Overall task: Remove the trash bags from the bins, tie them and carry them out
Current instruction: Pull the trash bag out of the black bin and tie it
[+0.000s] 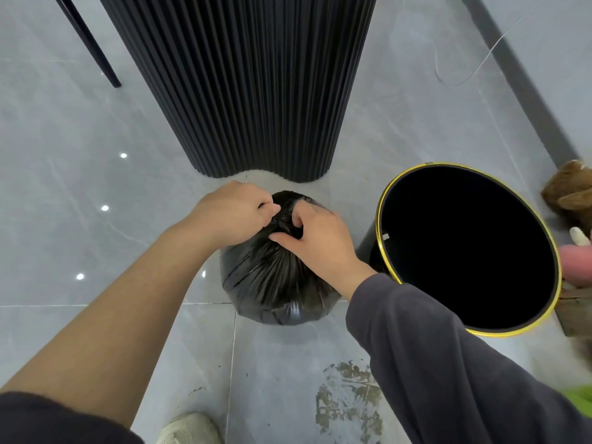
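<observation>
A full black trash bag (pixel 275 283) sits on the grey tiled floor in front of me, its top gathered into a bunch. My left hand (pixel 234 213) grips the gathered plastic from the left. From the right, my right hand (pixel 320 238) pinches the same bunch, fingers curled into the folds. To the right of the bag stands a black bin (pixel 467 248) with a gold rim, no bag inside, its dark inside showing.
A black fluted column base (pixel 256 91) rises just behind the bag. A thin black furniture leg (pixel 93 49) stands at the far left. Brown and pink objects (pixel 573 200) lie at the right edge. A dirty stain (pixel 349 402) marks the floor near my shoe (pixel 189 427).
</observation>
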